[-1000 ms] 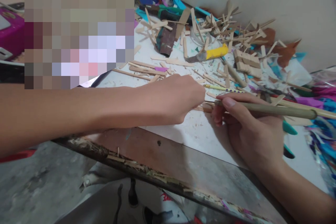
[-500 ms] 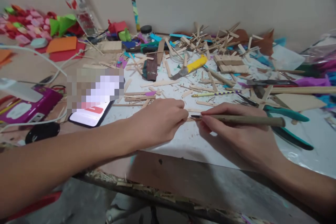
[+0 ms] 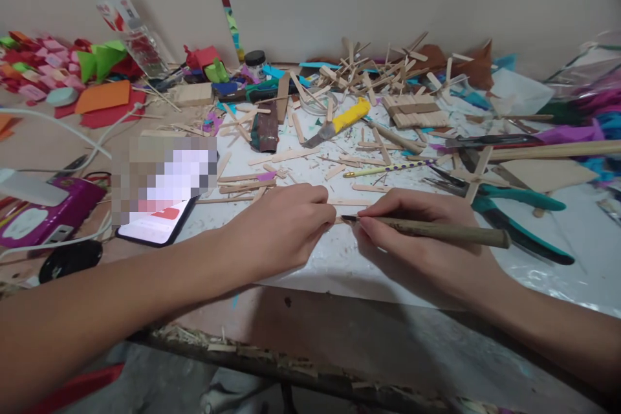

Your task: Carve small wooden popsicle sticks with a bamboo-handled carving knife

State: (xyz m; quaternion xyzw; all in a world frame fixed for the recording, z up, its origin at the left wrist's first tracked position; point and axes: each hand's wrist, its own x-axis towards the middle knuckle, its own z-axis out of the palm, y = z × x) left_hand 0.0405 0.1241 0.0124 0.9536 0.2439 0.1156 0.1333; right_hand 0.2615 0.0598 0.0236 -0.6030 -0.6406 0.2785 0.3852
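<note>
My right hand (image 3: 427, 239) is closed around a carving knife (image 3: 451, 231) with a round wooden handle, held like a pen. Its short dark blade points left, close to the fingertips of my left hand (image 3: 291, 220). The left hand is closed and rests on the white sheet (image 3: 334, 272), pressing a thin wooden craft stick (image 3: 339, 220). Only a small end of that stick shows between the hand and the blade; the rest is hidden under the fingers. Another flat craft stick (image 3: 348, 202) lies just behind the two hands.
Teal-handled pliers (image 3: 521, 207) lie right of my right hand. Behind are a yellow utility knife (image 3: 349, 115), a patterned pencil (image 3: 388, 169) and a heap of craft sticks (image 3: 359, 74). A phone (image 3: 160, 207), white cable and purple box (image 3: 58, 207) sit at left.
The knife blade has come nearer the left fingertips, and its handle now slopes down more to the right. The left hand keeps its grip. The whole view has shifted slightly.
</note>
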